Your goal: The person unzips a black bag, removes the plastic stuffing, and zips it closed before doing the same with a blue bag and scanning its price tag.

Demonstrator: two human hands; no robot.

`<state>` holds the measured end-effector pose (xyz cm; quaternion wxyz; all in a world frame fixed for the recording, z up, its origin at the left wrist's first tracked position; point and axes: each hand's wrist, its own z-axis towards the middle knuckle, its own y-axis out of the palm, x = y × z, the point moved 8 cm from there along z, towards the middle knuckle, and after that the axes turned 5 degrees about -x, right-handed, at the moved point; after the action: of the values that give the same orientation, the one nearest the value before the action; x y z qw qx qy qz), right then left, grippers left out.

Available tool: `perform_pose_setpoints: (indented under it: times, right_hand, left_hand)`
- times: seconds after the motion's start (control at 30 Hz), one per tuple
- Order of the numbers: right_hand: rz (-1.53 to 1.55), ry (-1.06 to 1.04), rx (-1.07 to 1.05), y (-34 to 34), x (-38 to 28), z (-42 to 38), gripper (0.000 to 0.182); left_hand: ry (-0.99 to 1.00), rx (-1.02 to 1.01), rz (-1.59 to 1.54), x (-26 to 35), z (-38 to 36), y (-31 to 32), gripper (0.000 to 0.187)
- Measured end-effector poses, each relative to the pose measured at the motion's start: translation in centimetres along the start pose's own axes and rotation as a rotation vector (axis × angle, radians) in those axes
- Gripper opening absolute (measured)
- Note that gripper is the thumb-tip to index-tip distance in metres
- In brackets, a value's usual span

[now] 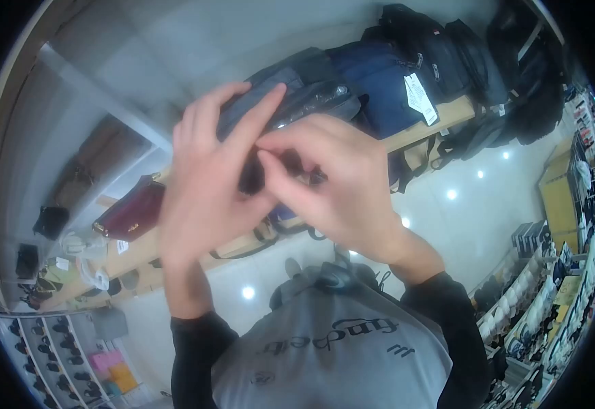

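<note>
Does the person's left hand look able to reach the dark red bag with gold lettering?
Probably yes: in this view the dark red bag shows just beside the left hand, with nothing visible between, though how far back it lies is hard to judge.

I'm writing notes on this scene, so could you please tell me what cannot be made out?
All in the head view:
Whether the right hand pinches anything: fingertips blurred.
The lower part of the dark bag: hidden behind that hand and the left hand.
Print on the white tag: too small.
The rest of the grey shirt: cut off by the bottom edge.
</note>
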<state>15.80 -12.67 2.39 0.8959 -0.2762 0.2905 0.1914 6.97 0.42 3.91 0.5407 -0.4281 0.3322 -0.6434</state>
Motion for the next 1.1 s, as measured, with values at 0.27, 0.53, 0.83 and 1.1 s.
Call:
perform_pose_setpoints:
  times: [0.27, 0.53, 0.83, 1.1]
  right_hand:
    - [-0.098, -0.180, 0.069, 2.4, -1.9, -1.3, 0.018]
    - [-0.449, -0.373, -0.052, 8.4, -3.9, -3.5, 0.014]
    - [-0.556, -0.291, 0.019, -0.1, 1.8, -0.2, 0.066]
    - [-0.569, -0.365, -0.186, 1.3, 2.4, -2.6, 0.051]
  left_hand:
    - [-0.014, -0.326, -0.277, -2.8, 2.9, -2.3, 0.063]
    - [0.068, -0.193, -0.094, -2.0, 4.4, -1.4, 0.045]
    - [0.015, 0.000, -0.124, -4.8, 4.0, -1.2, 0.046]
    - [0.081, 0.051, 0.186, -4.7, 4.8, -1.4, 0.040]
